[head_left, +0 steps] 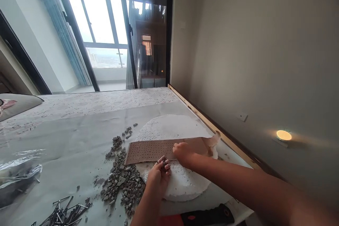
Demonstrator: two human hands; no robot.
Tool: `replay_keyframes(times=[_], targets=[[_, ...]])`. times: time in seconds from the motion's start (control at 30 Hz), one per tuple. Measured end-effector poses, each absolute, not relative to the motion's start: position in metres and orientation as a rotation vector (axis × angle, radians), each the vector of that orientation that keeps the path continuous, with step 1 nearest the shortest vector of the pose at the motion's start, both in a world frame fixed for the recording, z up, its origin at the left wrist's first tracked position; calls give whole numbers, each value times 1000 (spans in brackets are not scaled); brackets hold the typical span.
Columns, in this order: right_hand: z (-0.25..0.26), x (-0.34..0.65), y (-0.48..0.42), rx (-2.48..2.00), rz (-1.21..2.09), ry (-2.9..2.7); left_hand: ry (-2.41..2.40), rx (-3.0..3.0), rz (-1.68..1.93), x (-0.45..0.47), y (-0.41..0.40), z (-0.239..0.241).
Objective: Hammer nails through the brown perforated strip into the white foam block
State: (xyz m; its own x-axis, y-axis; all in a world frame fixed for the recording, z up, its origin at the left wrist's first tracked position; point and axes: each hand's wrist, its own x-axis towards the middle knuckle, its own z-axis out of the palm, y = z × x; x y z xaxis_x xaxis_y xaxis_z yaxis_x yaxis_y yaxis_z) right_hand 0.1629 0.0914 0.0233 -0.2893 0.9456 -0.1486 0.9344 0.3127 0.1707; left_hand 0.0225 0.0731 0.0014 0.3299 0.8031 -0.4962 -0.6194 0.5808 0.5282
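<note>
A brown cardboard strip (150, 150), dotted with rows of small holes on its left part, lies across a round white foam slab (185, 183). Its right end is torn and curled. My right hand (182, 152) is over the strip, fingertips pinched together at its surface; whatever they hold is too small to name. Just below the strip's near edge, my left hand (162, 170) is turned palm up with fingers curled around small dark pieces I cannot identify. Grey gravel (122, 176) is heaped left of the slab, partly behind my left forearm.
Loose dark nails (66, 213) lie at the lower left, near a clear plastic bag (19, 180) with dark contents. A red-and-black tool handle (206, 215) is at the near edge. Wooden edging (212, 127) runs along the wall, where a round lamp (284, 135) glows.
</note>
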Motion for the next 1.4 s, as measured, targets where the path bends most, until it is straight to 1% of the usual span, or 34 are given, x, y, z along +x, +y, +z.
replay_keyframes(times=[0.23,0.57,0.97,1.13,1.27,1.4], targets=[[31,159,92,1844,43,2293,769,266,935,21,74,-6],[60,179,95,1656,35,2358,734,237,951,22,72,-7],[51,181,88,1661,32,2375,684,275,951,24,75,-6],[66,186,80,1719,77,2443,690,297,948,24,74,-5],[83,178,81,1569,8,2582,736,314,936,23,74,-3],[82,163,82,1368,-145,2698,685,416,856,22,74,-4]])
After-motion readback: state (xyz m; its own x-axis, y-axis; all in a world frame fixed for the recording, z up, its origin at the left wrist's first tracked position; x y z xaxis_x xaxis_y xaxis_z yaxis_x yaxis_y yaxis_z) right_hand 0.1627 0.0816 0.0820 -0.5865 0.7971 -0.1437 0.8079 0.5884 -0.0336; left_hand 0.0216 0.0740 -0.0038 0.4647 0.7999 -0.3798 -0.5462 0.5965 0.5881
